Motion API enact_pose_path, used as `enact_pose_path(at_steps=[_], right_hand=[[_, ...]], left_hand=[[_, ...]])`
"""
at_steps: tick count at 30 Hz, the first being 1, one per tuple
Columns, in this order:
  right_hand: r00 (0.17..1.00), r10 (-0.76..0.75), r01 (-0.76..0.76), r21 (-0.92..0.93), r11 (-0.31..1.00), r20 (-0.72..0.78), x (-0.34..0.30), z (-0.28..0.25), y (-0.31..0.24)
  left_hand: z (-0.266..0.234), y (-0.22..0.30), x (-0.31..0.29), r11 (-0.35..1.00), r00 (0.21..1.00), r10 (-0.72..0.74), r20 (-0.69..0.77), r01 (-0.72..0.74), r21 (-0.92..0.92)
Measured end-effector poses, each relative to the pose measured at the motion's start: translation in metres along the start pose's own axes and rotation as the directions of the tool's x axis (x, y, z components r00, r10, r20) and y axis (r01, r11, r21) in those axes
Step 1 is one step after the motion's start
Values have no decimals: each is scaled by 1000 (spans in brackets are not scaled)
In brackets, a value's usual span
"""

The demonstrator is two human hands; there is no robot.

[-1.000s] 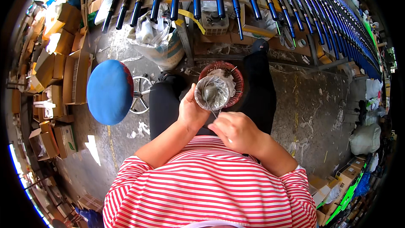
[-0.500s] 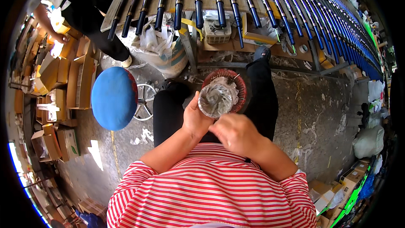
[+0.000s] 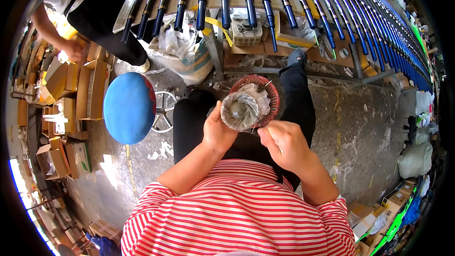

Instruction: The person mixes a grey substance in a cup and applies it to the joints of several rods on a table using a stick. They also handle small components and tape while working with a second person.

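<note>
Plastic-wrapped round object (image 3: pixel 240 110), greyish and crinkly, sits up in front of the person's lap, gripped by the left hand (image 3: pixel 217 132), whose fingers curl around its near side with the thumb up along its edge. Just to its right, the right hand (image 3: pixel 283 143) is closed into a loose fist, fingertips pinched together close to the wrapped object's lower right edge; whether anything thin is caught between those fingers is too small to tell. Directly behind the wrapped object is a red mesh basket (image 3: pixel 265 96) resting on the person's knees, with more crumpled clear plastic inside it. Both forearms come up from a red-and-white striped shirt (image 3: pixel 237 213), and the legs in black trousers (image 3: pixel 189 123) stretch forward over the grey concrete floor (image 3: pixel 365 132). To the left, just beside the left knee, stands a blue round stool (image 3: pixel 129 106) on a metal base. Further out, a long row of blue and black rods (image 3: pixel 265 0) fans across a rack at the top, with a bulging plastic bag (image 3: pixel 182 50) under it. At far left, cardboard boxes (image 3: pixel 61 90) are stacked, and another person's arm (image 3: pixel 50 31) reaches down toward them. White sacks (image 3: pixel 414 159) lie at the right.
</note>
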State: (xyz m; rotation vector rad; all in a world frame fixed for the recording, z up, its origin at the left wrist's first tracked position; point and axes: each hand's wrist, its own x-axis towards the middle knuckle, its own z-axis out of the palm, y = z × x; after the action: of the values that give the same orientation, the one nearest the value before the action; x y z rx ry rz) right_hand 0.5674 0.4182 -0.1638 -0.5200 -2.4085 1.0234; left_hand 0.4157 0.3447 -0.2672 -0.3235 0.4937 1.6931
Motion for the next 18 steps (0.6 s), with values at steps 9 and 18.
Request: enact_pose_path(at_steps=[9, 18], right_hand=[[1000, -7, 7, 14, 1000, -28, 0, 6, -4], [999, 15, -17, 52, 998, 36, -3, 3, -4]], left_hand=[[6, 0, -5, 1000, 1000, 1, 21, -1, -9], [1, 3, -7, 1000, 999, -1, 36, 2, -19]])
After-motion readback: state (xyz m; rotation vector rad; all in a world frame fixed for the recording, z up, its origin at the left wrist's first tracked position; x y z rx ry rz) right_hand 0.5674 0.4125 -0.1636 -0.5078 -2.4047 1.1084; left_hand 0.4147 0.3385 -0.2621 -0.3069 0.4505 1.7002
